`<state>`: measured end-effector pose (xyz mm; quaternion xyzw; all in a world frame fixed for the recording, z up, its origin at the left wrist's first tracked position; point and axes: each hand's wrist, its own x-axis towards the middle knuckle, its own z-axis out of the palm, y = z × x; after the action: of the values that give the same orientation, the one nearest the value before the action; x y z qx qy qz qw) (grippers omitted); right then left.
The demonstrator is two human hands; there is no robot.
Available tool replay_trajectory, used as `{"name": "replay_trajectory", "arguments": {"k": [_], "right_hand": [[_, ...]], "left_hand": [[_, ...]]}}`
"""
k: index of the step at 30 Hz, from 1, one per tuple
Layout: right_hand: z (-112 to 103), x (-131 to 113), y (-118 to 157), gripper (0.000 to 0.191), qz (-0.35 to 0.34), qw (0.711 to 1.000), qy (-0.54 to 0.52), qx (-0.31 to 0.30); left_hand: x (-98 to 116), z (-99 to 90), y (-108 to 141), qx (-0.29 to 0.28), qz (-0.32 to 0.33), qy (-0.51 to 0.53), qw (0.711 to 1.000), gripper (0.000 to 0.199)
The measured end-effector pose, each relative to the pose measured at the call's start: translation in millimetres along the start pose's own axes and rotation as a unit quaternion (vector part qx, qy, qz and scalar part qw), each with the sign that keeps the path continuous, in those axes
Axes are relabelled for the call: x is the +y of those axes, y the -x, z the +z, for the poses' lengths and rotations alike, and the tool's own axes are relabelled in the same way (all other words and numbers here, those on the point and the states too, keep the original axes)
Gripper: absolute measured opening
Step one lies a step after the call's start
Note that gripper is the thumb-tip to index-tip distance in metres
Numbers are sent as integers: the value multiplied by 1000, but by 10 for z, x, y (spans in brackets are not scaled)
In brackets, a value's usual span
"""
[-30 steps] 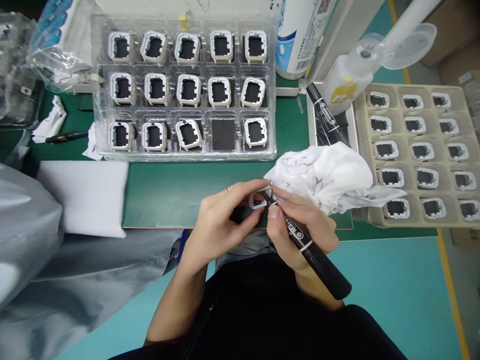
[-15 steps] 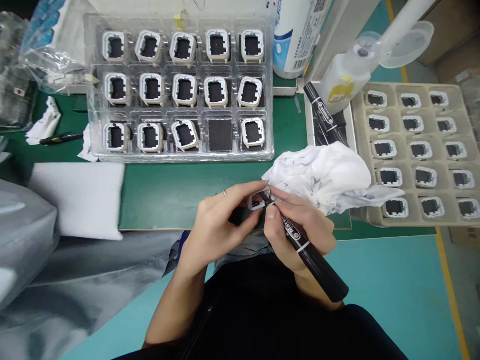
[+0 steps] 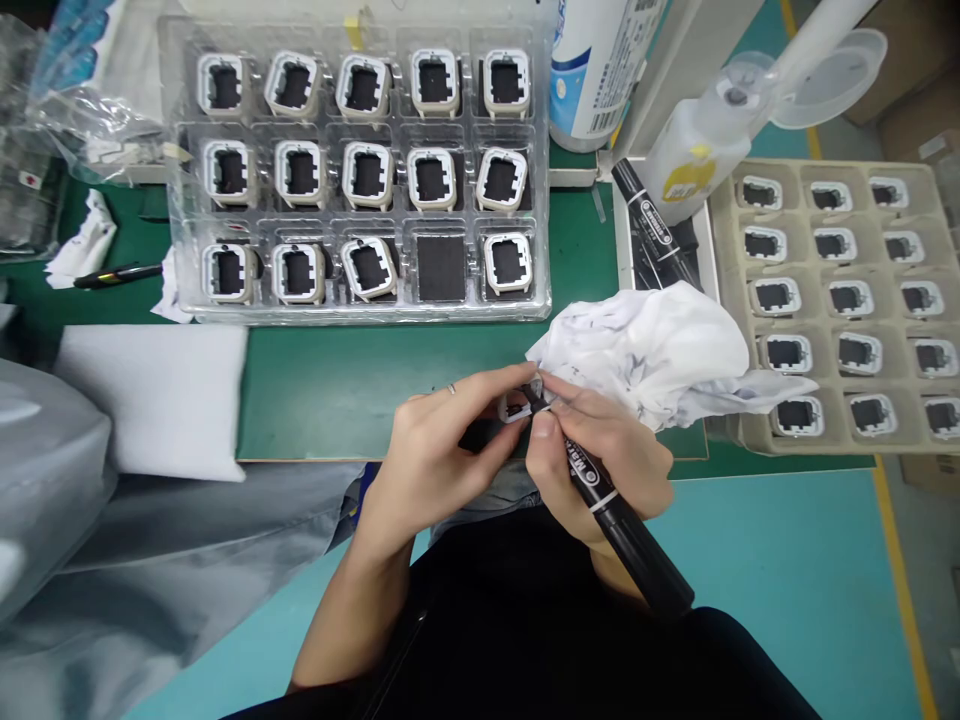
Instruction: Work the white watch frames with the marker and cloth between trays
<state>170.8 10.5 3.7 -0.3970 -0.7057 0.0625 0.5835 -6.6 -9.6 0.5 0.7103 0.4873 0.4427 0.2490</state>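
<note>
Between thumb and forefinger, my left hand pinches a small white square frame, tilted and partly hidden by the fingers. My right hand grips a black marker pen whose tip end meets the frame's right side. Whether the tip touches the frame I cannot tell. Just beyond both hands lies a crumpled white cloth. Similar white frames sit in a clear plastic tray behind; one pocket in its front row shows only a dark pad.
A beige tray with more frames is at right. A white box holds another marker and a squeeze bottle. A large bottle stands behind. White foam and a black pen lie left, near a grey sleeve.
The marker's rear end has shifted slightly left and down in my right hand. My left hand holds the frame almost still. The surrounding view has shifted a little.
</note>
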Motion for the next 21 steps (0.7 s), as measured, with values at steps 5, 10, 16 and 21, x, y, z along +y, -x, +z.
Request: {"name": "replay_trajectory", "arguments": {"k": [5, 10, 16, 21], "right_hand": [[-12, -22, 13, 19, -2, 1000, 13, -4], [3, -19, 32, 19, 12, 1000, -2, 10], [-37, -21, 18, 19, 6, 1000, 6, -8], [-25, -14, 36, 17, -15, 1000, 10, -3]], "left_hand": [[24, -12, 1, -5, -10, 0, 1000, 46], [11, -8, -1, -8, -6, 8, 1000, 47], [14, -23, -3, -11, -14, 18, 1000, 49], [21, -28, 4, -12, -14, 17, 1000, 46]]}}
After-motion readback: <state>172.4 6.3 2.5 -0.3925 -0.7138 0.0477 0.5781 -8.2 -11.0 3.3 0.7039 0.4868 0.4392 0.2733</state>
